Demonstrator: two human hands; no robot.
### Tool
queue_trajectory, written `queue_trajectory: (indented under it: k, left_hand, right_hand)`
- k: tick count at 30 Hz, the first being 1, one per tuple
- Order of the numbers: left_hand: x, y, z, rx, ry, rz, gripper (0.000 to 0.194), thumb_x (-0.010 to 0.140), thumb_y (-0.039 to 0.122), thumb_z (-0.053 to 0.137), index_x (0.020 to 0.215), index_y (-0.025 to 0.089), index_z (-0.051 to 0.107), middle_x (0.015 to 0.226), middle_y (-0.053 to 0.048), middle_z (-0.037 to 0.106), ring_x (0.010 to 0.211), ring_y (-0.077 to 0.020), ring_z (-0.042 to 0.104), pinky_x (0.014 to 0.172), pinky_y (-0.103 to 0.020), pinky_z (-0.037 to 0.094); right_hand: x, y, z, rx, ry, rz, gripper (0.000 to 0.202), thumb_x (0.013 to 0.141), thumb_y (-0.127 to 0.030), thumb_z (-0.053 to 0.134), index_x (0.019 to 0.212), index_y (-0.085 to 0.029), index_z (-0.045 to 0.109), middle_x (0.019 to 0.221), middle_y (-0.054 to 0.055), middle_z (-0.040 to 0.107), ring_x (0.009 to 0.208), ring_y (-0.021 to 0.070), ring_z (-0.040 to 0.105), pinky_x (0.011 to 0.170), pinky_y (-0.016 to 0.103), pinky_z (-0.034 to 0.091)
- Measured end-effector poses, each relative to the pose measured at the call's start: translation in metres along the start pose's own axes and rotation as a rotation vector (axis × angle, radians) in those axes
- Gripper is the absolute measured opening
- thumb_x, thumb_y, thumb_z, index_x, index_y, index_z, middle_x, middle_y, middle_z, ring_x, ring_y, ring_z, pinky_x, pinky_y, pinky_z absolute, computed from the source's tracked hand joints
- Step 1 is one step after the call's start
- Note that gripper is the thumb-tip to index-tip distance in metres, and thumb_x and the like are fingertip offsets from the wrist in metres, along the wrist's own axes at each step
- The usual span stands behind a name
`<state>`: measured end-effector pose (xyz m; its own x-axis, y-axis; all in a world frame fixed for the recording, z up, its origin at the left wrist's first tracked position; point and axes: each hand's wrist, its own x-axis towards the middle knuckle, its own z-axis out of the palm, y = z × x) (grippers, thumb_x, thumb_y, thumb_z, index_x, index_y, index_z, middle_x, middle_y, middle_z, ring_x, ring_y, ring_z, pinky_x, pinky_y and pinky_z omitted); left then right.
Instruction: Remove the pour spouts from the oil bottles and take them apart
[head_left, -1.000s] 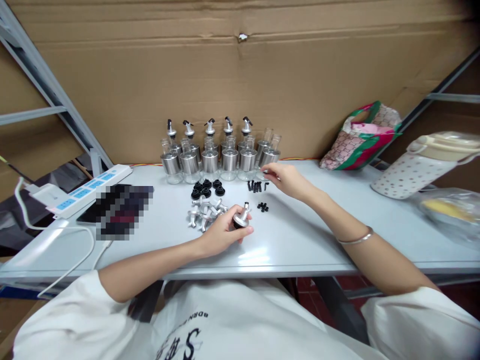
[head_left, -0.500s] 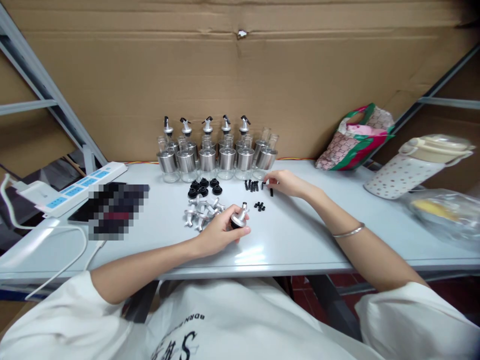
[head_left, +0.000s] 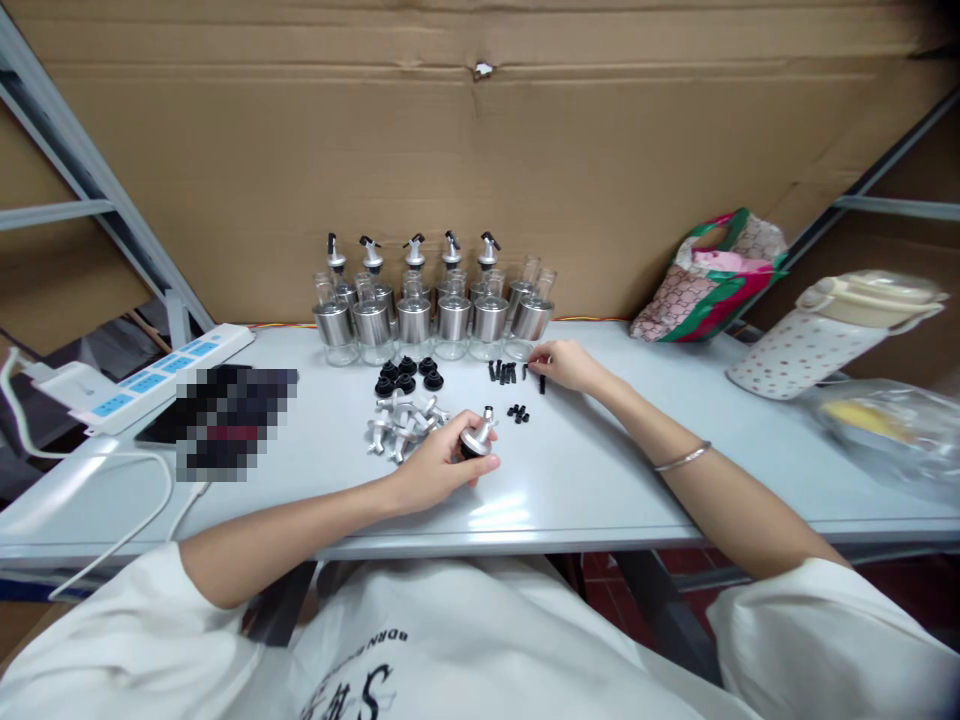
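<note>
Silver above a dark base, a pourer spout [head_left: 475, 438] sits in the grip of the left hand [head_left: 435, 465], thumb and fingers curled around its lower part, as I look on remotely through the head camera. It tilts slightly, narrow end up, on the near side of the steel-banded bottles [head_left: 414, 322].

Before the bottles' right end, the right hand [head_left: 570, 365] is low at the table [head_left: 600, 480], thumb and forefinger drawn close together. Beside them are short black pieces [head_left: 512, 373]; from my distant post I cannot tell whether one is pinched.

Directly in front of the bottles I count several black stoppers [head_left: 405, 384], with a heap of loose silver spouts [head_left: 379, 424] nearer the person. Small black caps [head_left: 518, 411] lie in front of the bottles' right end, beyond the black pieces. Well left of the bottles I see a white power strip [head_left: 172, 375]; well right of them, a patterned bag [head_left: 712, 275] and a dotted flask [head_left: 832, 335].
</note>
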<state>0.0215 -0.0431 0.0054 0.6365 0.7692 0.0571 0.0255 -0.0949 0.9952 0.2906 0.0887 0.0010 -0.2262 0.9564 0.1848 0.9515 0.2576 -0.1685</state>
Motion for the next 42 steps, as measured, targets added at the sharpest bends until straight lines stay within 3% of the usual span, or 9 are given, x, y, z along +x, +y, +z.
queue_trajectory:
  k: [7,16,20,25,27,31,36,40,42]
  left_hand:
    - [-0.001,0.000,0.000,-0.012,-0.006,-0.008,0.026,0.078,0.033,0.062,0.092,0.018,0.045,0.076,0.005,0.047,0.057,-0.0065,0.047,0.060,-0.023,0.038]
    - [-0.001,-0.001,-0.001,0.001,-0.011,-0.005,0.024,0.080,0.031,0.061,0.093,0.018,0.045,0.077,0.005,0.047,0.057,-0.0066,0.047,0.060,-0.023,0.038]
    - [-0.001,-0.001,0.000,-0.017,-0.006,-0.013,0.026,0.078,0.032,0.063,0.091,0.019,0.044,0.087,0.002,0.050,0.059,-0.0060,0.048,0.060,-0.023,0.039]
    - [-0.001,-0.001,0.000,-0.008,-0.011,-0.013,0.028,0.078,0.034,0.063,0.091,0.018,0.045,0.086,0.002,0.050,0.058,-0.0061,0.047,0.061,-0.023,0.039]
    - [-0.001,-0.001,0.000,-0.004,-0.008,-0.016,0.028,0.078,0.034,0.063,0.091,0.018,0.044,0.082,0.003,0.050,0.058,-0.0064,0.047,0.060,-0.023,0.038]
    - [-0.001,0.000,0.000,0.001,-0.013,-0.015,0.027,0.079,0.035,0.062,0.093,0.018,0.045,0.075,0.005,0.047,0.057,-0.0069,0.047,0.060,-0.023,0.037]
    - [0.000,0.000,0.000,-0.016,-0.011,-0.013,0.031,0.078,0.039,0.063,0.091,0.019,0.045,0.079,0.004,0.048,0.058,-0.0064,0.047,0.060,-0.023,0.038]
    - [-0.001,0.000,0.000,-0.004,-0.013,-0.007,0.029,0.078,0.038,0.063,0.089,0.019,0.045,0.086,0.002,0.049,0.059,-0.0062,0.047,0.061,-0.023,0.039]
    - [-0.001,-0.001,0.000,-0.002,-0.015,-0.005,0.028,0.078,0.036,0.063,0.090,0.018,0.045,0.085,0.002,0.049,0.059,-0.0063,0.047,0.061,-0.023,0.040]
  right_hand:
    - [-0.001,-0.007,-0.005,0.048,-0.002,0.019,0.021,0.079,-0.030,0.055,0.077,-0.015,0.069,0.074,0.004,0.070,0.066,0.0162,0.059,0.061,0.024,0.039]
    - [-0.004,-0.013,-0.016,0.167,-0.045,0.041,0.017,0.080,-0.024,0.052,0.081,-0.015,0.067,0.082,0.005,0.070,0.078,0.0193,0.063,0.072,0.027,0.044]
    - [-0.011,-0.009,-0.029,0.234,-0.155,0.108,0.008,0.075,-0.016,0.059,0.083,-0.015,0.059,0.071,0.006,0.069,0.067,0.0187,0.064,0.065,0.028,0.048]
    - [-0.020,-0.010,-0.036,0.732,-0.485,0.363,0.017,0.079,-0.016,0.060,0.090,-0.017,0.047,0.066,0.005,0.068,0.059,0.0159,0.065,0.062,0.029,0.055]
    - [-0.020,-0.012,-0.035,0.844,-0.486,0.377,0.015,0.080,-0.015,0.060,0.089,-0.016,0.049,0.068,0.005,0.068,0.061,0.0143,0.065,0.065,0.027,0.055]
    - [-0.017,-0.015,-0.029,0.890,-0.469,0.239,0.009,0.082,-0.017,0.059,0.091,-0.015,0.057,0.078,0.006,0.069,0.066,0.0126,0.064,0.065,0.024,0.052]
    - [-0.014,-0.014,-0.026,0.763,-0.337,0.054,0.017,0.085,-0.021,0.051,0.096,-0.015,0.062,0.089,0.007,0.070,0.072,0.0140,0.065,0.067,0.025,0.051]
    - [-0.011,-0.007,-0.030,0.286,-0.124,-0.061,0.024,0.080,-0.013,0.048,0.091,-0.016,0.069,0.083,0.004,0.072,0.073,0.0163,0.065,0.071,0.026,0.049]
    - [-0.011,-0.004,-0.029,0.123,-0.103,-0.124,0.027,0.076,-0.009,0.048,0.086,-0.017,0.072,0.084,0.004,0.073,0.076,0.0177,0.065,0.075,0.027,0.049]
